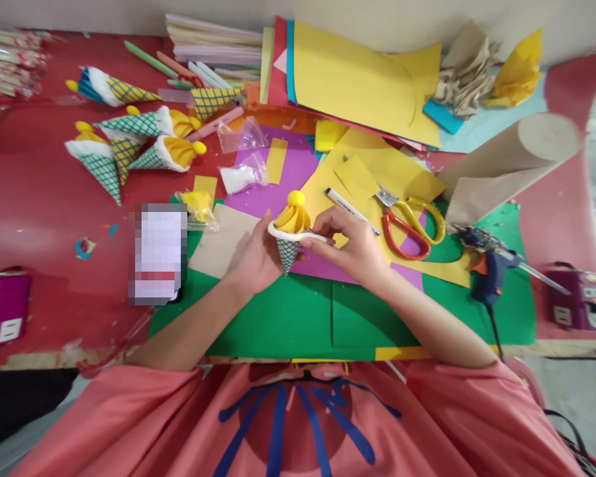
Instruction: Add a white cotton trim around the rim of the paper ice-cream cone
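Note:
A small paper ice-cream cone [287, 253] stands point down, cupped in the fingers of my left hand [258, 262]. It has a blue-green crosshatch pattern, a yellow swirled top [291, 218] and a yellow ball [297, 199] above. Round its rim runs a white strip [300, 234], whose loose end sticks out to the right. My right hand [352, 242] pinches that loose end between thumb and fingers. Beneath the hands lie green and purple sheets [278, 324]. Just behind my right hand is a capped marker [352, 211].
Scissors [407, 228] and a blue glue gun [491, 271] lie to the right, near a brown paper roll [511, 159]. Several similar cones [149, 122] lie at the back left. A blurred phone [159, 252] is on the left. Coloured sheets [357, 73] are stacked at the back.

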{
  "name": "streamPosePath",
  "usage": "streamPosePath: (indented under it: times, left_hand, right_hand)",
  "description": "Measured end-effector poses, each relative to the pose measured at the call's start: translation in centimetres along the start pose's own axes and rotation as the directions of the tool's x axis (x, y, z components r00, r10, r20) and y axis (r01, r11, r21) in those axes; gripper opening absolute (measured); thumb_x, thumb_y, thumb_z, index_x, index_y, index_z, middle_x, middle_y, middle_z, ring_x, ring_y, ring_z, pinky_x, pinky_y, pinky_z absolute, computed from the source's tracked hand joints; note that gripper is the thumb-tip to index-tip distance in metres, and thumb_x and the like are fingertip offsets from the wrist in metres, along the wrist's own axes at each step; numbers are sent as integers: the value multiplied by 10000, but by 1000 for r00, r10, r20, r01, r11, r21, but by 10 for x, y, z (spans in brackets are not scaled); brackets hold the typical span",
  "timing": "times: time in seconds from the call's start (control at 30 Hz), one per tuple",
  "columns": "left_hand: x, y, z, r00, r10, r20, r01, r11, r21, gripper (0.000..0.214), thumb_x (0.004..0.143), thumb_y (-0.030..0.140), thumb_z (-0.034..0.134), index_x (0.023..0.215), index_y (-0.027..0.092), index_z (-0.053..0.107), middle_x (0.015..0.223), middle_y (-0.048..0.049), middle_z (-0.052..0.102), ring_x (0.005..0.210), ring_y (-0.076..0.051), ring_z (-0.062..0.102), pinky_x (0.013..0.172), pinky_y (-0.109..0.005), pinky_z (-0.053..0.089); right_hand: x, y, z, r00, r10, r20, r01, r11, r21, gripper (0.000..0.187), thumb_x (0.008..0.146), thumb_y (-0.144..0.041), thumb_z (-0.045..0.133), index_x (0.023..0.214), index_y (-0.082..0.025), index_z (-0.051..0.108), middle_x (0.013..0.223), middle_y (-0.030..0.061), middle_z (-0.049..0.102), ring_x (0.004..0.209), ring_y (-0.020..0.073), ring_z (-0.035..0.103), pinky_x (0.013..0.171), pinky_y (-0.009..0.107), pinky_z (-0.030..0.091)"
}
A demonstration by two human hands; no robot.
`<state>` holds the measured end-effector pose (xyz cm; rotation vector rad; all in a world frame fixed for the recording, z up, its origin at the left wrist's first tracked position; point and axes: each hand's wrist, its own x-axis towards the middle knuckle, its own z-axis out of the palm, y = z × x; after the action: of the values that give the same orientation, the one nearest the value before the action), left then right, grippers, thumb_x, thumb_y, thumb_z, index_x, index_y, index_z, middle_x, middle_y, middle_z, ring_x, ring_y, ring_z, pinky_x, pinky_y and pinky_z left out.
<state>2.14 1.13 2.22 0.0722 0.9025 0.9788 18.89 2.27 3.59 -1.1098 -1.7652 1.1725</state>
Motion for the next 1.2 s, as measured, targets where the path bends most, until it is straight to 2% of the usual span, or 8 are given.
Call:
streamPosePath:
  times: [0.1, 0.27, 0.37, 0.43, 0.57, 0.73, 0.93, 1.2]
  left_hand:
    - [1, -1, -2, 1000, 6, 26, -6, 1000, 21, 490, 987, 573, 386, 982, 174, 672, 804, -37, 743, 861, -201, 727, 717, -301, 594]
    - [2, -5, -10, 982, 82, 167, -103, 988, 118, 611, 871, 722, 478, 1083, 184, 678, 959, -81, 750, 966, -256, 715, 711, -330, 596]
    - [1, -9, -11, 966, 144, 215, -183, 968, 174, 584, 780, 664, 663, 1120, 190, 671, 987, -79, 751, 988, -254, 709, 725, -310, 584]
    - [0, -10, -11, 961, 178, 209, -219, 957, 189, 583, 746, 630, 721, 1123, 189, 671, 962, -69, 752, 951, -241, 714, 705, -293, 575]
    - [0, -8, -9, 970, 194, 145, -217, 963, 162, 589, 778, 676, 657, 1060, 159, 679, 867, -75, 740, 855, -228, 719, 614, -276, 551]
    - [0, -4, -7, 979, 166, 114, -179, 977, 114, 575, 805, 719, 587, 926, 165, 680, 755, -62, 707, 739, -209, 701, 524, -267, 506]
    - [-1, -2, -6, 988, 128, 86, -135, 987, 89, 654, 781, 786, 544, 845, 151, 684, 699, -59, 682, 651, -185, 668, 540, -283, 520]
    - [-2, -2, -7, 984, 125, 127, -132, 990, 53, 680, 818, 777, 496, 930, 145, 722, 809, -71, 718, 574, -138, 619, 571, -295, 538]
  right_hand:
    - [0, -1, 0, 998, 57, -1, -57, 998, -15, 394, 806, -519, 753, 781, -191, 535, 624, -40, 547, 561, 90, 458, 527, 233, 374]
    - [-2, -1, 1, 997, 83, -3, -83, 997, 0, 372, 789, -432, 792, 776, -205, 496, 604, -53, 541, 525, 79, 435, 496, 227, 345]
    - [-2, -1, 2, 998, 53, -22, -53, 999, 11, 353, 783, -387, 802, 772, -207, 498, 607, -58, 536, 521, 79, 442, 490, 227, 354]
    - [-2, -1, 2, 1000, 10, -28, -9, 1000, 30, 299, 803, -348, 787, 793, -203, 526, 630, -52, 560, 540, 83, 476, 506, 227, 386]
    - [-1, -2, 1, 995, -94, -21, 96, 989, 114, 148, 865, -249, 718, 874, -186, 585, 765, -12, 660, 660, 100, 603, 597, 238, 484]
    - [-1, -3, 0, 993, -118, -11, 118, 982, 149, 99, 904, -261, 678, 920, -170, 643, 870, 24, 703, 773, 119, 659, 721, 267, 552]
    - [-2, -3, 0, 991, -133, -28, 136, 980, 145, 117, 915, -275, 673, 968, -175, 704, 943, 43, 729, 787, 118, 674, 718, 257, 567]
    - [-2, -1, 1, 990, -126, -57, 136, 964, 229, 71, 888, -237, 706, 918, -177, 680, 847, 6, 715, 734, 100, 667, 686, 236, 567]
